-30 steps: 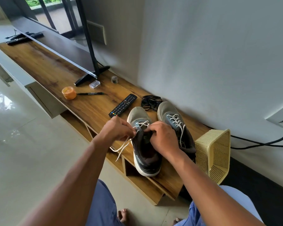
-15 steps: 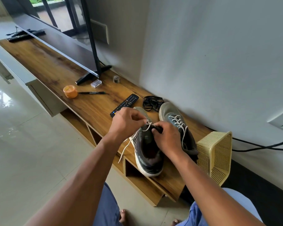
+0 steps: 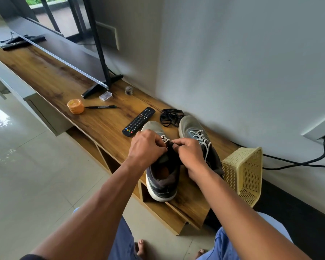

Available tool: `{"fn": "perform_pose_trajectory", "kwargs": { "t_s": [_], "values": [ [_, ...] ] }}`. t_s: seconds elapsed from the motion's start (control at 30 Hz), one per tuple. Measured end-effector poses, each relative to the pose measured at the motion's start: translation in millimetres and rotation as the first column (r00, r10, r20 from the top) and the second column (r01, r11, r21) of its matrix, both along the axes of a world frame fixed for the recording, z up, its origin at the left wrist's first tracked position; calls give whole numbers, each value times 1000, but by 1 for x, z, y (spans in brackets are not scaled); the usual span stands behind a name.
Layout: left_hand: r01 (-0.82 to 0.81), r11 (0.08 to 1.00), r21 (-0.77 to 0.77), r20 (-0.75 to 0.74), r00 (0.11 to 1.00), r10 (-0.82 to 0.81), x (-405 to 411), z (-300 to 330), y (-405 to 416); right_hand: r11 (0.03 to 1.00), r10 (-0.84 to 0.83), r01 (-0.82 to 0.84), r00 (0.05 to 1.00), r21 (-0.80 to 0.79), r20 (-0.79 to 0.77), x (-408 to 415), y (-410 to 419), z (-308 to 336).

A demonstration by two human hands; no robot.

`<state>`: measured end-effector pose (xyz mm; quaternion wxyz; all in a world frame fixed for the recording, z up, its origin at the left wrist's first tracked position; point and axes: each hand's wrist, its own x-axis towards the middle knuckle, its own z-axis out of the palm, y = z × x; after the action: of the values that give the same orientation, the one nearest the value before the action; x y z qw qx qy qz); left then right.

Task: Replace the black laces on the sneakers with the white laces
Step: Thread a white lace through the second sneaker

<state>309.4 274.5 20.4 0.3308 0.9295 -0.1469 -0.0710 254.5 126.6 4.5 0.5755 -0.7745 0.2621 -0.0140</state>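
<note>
Two grey-and-black sneakers stand side by side on the wooden TV bench (image 3: 68,87). The left sneaker (image 3: 162,177) has a white lace (image 3: 164,138) partly threaded near its toe. My left hand (image 3: 147,147) and my right hand (image 3: 190,152) meet over its tongue, and each pinches the white lace. The right sneaker (image 3: 197,134) is laced in white, with loose ends hanging. The removed black laces (image 3: 171,117) lie in a heap just beyond the toes.
A black remote (image 3: 138,121) lies left of the sneakers. Farther left are an orange jar (image 3: 75,106), a black pen (image 3: 100,107) and a TV stand foot (image 3: 101,87). A yellow mesh basket (image 3: 244,175) lies tipped at the right. Black cables (image 3: 298,162) run along the wall.
Both hands have moved forward along the left sneaker toward its toe. The loose white ends that hung off the left side are now drawn up into my hands.
</note>
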Motion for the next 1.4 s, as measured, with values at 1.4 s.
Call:
{"fn": "perform_pose_trajectory", "kwargs": {
  "t_s": [1.4],
  "values": [
    [-98,982,-161,-118,990,80,0,0,-2,993,39,-38,999,-111,9,1,5,-8]
  ]
}}
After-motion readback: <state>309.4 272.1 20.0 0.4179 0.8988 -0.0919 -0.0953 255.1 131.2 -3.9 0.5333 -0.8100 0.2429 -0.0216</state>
